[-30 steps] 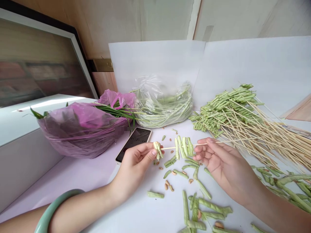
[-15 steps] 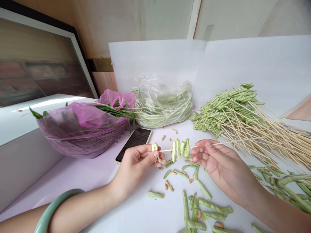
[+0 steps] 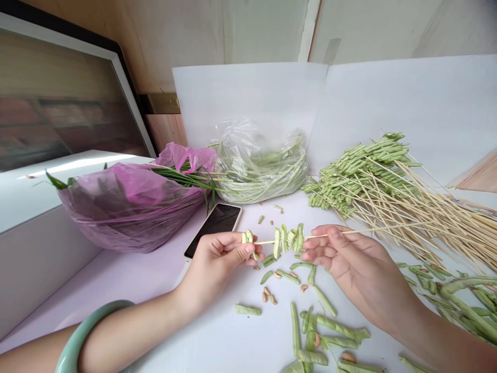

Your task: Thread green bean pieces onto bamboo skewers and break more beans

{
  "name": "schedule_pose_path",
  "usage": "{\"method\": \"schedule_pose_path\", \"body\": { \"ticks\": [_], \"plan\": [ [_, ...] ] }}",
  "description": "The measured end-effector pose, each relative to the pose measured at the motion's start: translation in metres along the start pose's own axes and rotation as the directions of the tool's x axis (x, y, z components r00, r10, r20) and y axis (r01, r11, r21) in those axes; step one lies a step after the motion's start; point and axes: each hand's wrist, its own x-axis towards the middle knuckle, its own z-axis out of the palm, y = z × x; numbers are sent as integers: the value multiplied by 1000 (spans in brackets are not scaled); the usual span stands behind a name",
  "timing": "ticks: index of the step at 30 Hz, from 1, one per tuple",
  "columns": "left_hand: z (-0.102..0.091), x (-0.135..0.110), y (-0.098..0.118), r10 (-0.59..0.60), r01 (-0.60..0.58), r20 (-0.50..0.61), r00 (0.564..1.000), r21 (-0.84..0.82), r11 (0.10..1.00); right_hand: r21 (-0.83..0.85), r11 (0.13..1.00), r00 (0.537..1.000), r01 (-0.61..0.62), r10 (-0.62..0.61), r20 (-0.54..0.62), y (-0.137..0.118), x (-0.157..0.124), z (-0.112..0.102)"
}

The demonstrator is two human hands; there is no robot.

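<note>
My left hand [image 3: 219, 259] pinches a short folded piece of green bean [image 3: 248, 237] at the tip of a thin bamboo skewer [image 3: 267, 241]. My right hand [image 3: 341, 256] grips the same skewer further right between thumb and fingers. Several bean pieces [image 3: 288, 238] are threaded on the skewer between the two hands. Both hands hover just above the white table [image 3: 217, 342]. A jade-green bangle [image 3: 83, 334] circles my left wrist.
Cut bean pieces [image 3: 310, 331] and small brown seeds [image 3: 267, 296] lie scattered below the hands. A pile of finished bean skewers [image 3: 388, 191] fans out at right. A clear bag of long beans [image 3: 260, 166], a pink bag of greens [image 3: 128, 207] and a phone [image 3: 213, 223] lie behind.
The skewer has shifted slightly left and down with both hands. The threaded bean pieces sit a little closer together and nearer my left hand's piece.
</note>
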Motion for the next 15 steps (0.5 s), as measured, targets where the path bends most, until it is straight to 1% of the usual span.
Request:
{"method": "schedule_pose_path", "body": {
  "ticks": [4,7,9,11,13,15],
  "plan": [
    [-3,0,5,4,-4,-19,1000,18,1000,-72,996,998,-44,47,39,-10,7,-4],
    [-4,1,8,9,-10,-33,999,-12,1000,-132,991,998,18,-25,-50,-22,16,-11],
    [-4,1,9,12,-14,-46,999,-45,999,-159,984,987,79,-100,-128,-32,23,-18],
    [-4,2,9,26,-34,-92,995,-81,996,-184,975,972,123,-156,-177,-42,29,-27],
    [-3,3,9,61,-78,-158,985,-105,991,-228,966,966,125,-171,-194,-53,33,-38],
    [-2,3,10,96,-122,-202,975,-120,985,-300,951,975,73,-131,-178,-64,36,-48]
  ]
}}
